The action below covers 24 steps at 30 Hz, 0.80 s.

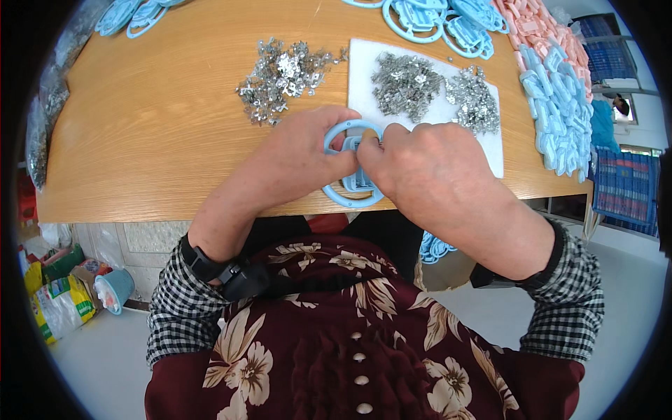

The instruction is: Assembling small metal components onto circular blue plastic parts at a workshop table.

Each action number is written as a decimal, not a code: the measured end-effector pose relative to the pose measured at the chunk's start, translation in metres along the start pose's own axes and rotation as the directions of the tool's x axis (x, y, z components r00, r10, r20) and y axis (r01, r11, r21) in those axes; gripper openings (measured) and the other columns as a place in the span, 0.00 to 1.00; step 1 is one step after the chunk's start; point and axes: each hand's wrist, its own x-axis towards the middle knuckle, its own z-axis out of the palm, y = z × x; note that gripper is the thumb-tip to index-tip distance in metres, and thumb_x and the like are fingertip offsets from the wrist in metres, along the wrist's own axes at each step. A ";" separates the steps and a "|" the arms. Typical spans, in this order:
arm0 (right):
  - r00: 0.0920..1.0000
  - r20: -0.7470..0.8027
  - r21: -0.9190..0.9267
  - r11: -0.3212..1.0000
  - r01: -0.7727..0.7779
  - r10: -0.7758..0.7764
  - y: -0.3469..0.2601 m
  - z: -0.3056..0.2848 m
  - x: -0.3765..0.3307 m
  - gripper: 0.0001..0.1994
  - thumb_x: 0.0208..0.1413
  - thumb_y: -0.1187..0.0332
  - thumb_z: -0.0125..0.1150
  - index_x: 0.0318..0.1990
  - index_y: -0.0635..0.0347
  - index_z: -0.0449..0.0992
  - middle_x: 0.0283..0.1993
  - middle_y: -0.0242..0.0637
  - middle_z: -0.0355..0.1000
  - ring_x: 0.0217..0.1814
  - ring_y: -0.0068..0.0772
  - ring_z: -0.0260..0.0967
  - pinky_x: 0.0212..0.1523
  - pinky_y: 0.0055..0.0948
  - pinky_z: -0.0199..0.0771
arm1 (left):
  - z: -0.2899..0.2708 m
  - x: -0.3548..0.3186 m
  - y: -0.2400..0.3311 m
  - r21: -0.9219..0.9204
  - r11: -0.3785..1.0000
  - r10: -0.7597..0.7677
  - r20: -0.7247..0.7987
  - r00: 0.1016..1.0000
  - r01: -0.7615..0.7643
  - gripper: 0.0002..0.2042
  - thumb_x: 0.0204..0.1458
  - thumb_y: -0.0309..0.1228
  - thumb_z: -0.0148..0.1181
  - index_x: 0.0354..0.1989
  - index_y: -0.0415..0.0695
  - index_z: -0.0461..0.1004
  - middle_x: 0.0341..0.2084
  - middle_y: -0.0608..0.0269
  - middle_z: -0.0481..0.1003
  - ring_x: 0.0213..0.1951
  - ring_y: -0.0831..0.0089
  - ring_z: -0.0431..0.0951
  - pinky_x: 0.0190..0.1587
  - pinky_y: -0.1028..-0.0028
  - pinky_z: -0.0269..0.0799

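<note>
Blue ring frame [358, 180] sits between left hand [299, 152] and right hand [435, 168] — each grip closed on it.

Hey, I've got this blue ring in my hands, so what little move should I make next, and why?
Perhaps ease the right hand back slightly and look at the light-blue ring. The left hand grips the ring's left side, so it could probably stay steady, while the right thumb hides the top of the inner part.
</note>
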 end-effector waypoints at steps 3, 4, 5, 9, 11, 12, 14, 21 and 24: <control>0.992 -0.095 0.051 0.996 -0.076 0.080 0.006 0.000 -0.011 0.09 0.48 0.70 0.64 0.38 0.59 0.78 0.29 0.42 0.76 0.30 0.41 0.79 0.29 0.36 0.77 | -0.003 -0.001 -0.007 -0.085 0.996 -0.028 -0.003 1.000 0.028 0.23 0.56 0.23 0.61 0.61 0.34 0.69 0.40 0.68 0.76 0.41 0.84 0.75 0.46 0.79 0.74; 0.985 -0.133 0.078 0.992 -0.103 0.113 0.008 0.002 -0.016 0.09 0.48 0.69 0.66 0.37 0.61 0.79 0.30 0.44 0.78 0.32 0.41 0.80 0.31 0.35 0.78 | -0.004 -0.004 -0.007 -0.108 0.993 -0.043 -0.011 0.999 0.041 0.23 0.56 0.22 0.61 0.62 0.33 0.68 0.41 0.67 0.76 0.42 0.83 0.76 0.47 0.79 0.74; 0.951 -0.186 0.281 0.941 -0.187 0.245 0.009 0.011 -0.021 0.10 0.51 0.68 0.66 0.40 0.61 0.78 0.29 0.43 0.78 0.31 0.38 0.79 0.30 0.35 0.76 | -0.004 -0.004 -0.008 -0.131 0.990 -0.051 -0.008 0.999 0.049 0.24 0.56 0.22 0.61 0.62 0.33 0.67 0.42 0.67 0.76 0.43 0.82 0.76 0.47 0.79 0.74; 0.768 -0.073 0.940 0.301 -0.161 0.637 0.000 0.078 -0.044 0.15 0.62 0.64 0.64 0.51 0.63 0.75 0.28 0.33 0.74 0.26 0.24 0.70 0.25 0.30 0.67 | 0.000 -0.005 0.003 -0.378 0.926 -0.003 0.022 1.000 0.011 0.24 0.56 0.21 0.58 0.63 0.33 0.66 0.45 0.63 0.77 0.46 0.80 0.78 0.49 0.77 0.76; 0.765 0.081 0.996 -0.089 -0.031 0.639 -0.007 0.090 -0.046 0.17 0.66 0.64 0.61 0.56 0.63 0.72 0.27 0.26 0.71 0.24 0.15 0.61 0.22 0.23 0.59 | 0.001 -0.011 0.012 -0.478 0.877 -0.020 0.064 0.998 0.048 0.24 0.57 0.21 0.57 0.63 0.34 0.66 0.47 0.62 0.77 0.47 0.79 0.78 0.50 0.77 0.75; 0.781 0.149 0.971 -0.240 0.002 0.607 -0.011 0.086 -0.043 0.17 0.67 0.65 0.60 0.59 0.62 0.71 0.27 0.22 0.68 0.23 0.10 0.56 0.20 0.19 0.54 | 0.005 -0.012 0.011 -0.439 0.898 -0.033 0.032 0.999 0.043 0.24 0.57 0.21 0.56 0.63 0.34 0.66 0.47 0.61 0.77 0.47 0.78 0.78 0.51 0.76 0.75; 0.810 0.240 0.906 -0.424 0.011 0.535 -0.012 0.063 -0.045 0.18 0.67 0.66 0.59 0.60 0.63 0.70 0.27 0.22 0.68 0.21 0.10 0.54 0.19 0.17 0.50 | 0.015 -0.012 0.004 -0.356 0.934 -0.051 -0.026 0.998 0.038 0.23 0.58 0.21 0.55 0.64 0.34 0.66 0.48 0.60 0.78 0.48 0.78 0.78 0.51 0.75 0.76; 0.756 0.043 0.875 -0.391 0.287 0.653 -0.016 0.067 -0.043 0.12 0.69 0.68 0.55 0.56 0.60 0.68 0.28 0.22 0.65 0.23 0.10 0.55 0.21 0.14 0.51 | 0.025 -0.018 0.001 -0.515 0.857 0.008 0.019 1.000 0.003 0.19 0.66 0.32 0.44 0.59 0.32 0.70 0.45 0.53 0.80 0.42 0.69 0.81 0.39 0.73 0.77; 0.678 -0.066 0.985 -0.063 0.163 0.733 -0.029 0.078 -0.034 0.12 0.68 0.70 0.57 0.55 0.64 0.70 0.26 0.23 0.66 0.27 0.09 0.60 0.28 0.14 0.60 | 0.026 -0.024 0.009 -0.693 0.715 0.000 0.136 0.991 0.095 0.21 0.68 0.37 0.47 0.62 0.34 0.68 0.47 0.53 0.79 0.44 0.70 0.82 0.35 0.77 0.77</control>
